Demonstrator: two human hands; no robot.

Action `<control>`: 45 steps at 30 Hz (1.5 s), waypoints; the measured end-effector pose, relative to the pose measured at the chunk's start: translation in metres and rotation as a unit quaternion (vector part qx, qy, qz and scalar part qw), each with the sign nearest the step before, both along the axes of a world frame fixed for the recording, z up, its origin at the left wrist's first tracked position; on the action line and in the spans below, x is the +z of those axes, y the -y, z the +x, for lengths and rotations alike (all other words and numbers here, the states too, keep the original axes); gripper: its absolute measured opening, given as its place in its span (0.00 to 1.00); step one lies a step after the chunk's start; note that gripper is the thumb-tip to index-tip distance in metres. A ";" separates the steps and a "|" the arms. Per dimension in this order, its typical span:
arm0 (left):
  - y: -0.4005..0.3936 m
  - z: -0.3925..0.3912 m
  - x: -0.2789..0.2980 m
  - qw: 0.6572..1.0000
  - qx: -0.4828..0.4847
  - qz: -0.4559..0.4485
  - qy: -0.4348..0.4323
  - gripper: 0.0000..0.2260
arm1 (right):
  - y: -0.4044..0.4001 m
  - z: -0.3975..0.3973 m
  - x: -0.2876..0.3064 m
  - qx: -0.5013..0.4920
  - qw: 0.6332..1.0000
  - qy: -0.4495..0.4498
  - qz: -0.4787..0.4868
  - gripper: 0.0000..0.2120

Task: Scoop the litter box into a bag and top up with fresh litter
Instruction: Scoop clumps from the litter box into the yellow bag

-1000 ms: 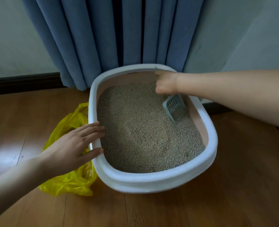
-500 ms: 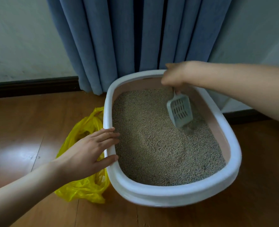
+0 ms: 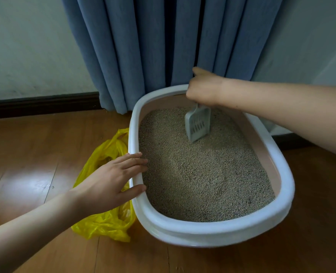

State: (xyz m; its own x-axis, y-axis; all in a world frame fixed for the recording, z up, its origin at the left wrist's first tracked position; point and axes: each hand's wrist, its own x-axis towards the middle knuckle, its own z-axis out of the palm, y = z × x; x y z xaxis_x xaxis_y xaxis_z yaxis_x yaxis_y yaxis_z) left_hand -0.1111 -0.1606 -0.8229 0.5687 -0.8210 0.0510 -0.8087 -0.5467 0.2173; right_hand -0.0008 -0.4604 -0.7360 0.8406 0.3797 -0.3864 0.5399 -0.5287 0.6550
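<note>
Wooden floor runs up to a blue curtain and pale wall. Nearest me, my left hand lies flat with straight fingers on the rim of the litter box, steadying it; a yellow bag sits crumpled just beside the box, partly under that hand. Farther in, my right hand grips the handle of the grey scoop, which over the last second has tipped steeper, its tip now in the litter. I judge scooping is under way. Nothing blocks the bag except my own left hand.
</note>
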 end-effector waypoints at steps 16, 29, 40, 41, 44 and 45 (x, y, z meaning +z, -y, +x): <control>0.000 0.000 0.000 1.000 -0.004 0.017 0.007 0.27 | -0.050 -0.026 0.007 -0.061 0.997 0.056 0.000 0.10; 0.001 0.002 0.000 0.999 -0.007 0.043 0.022 0.32 | 0.017 -0.126 -0.015 -0.003 0.999 0.023 0.036 0.11; 0.004 0.000 0.003 0.999 -0.017 0.038 0.020 0.41 | 0.034 -0.192 0.001 -0.286 0.941 -0.056 0.170 0.12; 0.004 -0.001 0.004 0.999 -0.017 0.037 0.019 0.42 | 0.033 -0.196 0.003 -0.304 0.935 -0.081 0.162 0.11; 0.004 -0.002 0.005 0.999 -0.026 0.036 0.022 0.41 | 0.032 -0.207 -0.001 -0.331 0.926 -0.117 0.139 0.07; 0.004 -0.002 0.005 0.999 -0.029 0.037 0.023 0.41 | 0.031 -0.210 -0.003 -0.332 0.926 -0.118 0.131 0.07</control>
State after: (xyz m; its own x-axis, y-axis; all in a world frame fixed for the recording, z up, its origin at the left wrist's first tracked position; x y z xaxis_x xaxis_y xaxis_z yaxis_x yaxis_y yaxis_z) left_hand -0.1130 -0.1649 -0.8178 0.5192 -0.8545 0.0147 -0.8472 -0.5124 0.1402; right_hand -0.2110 -0.4915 -0.7392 0.8259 -0.0841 -0.5575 0.1501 -0.9203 0.3613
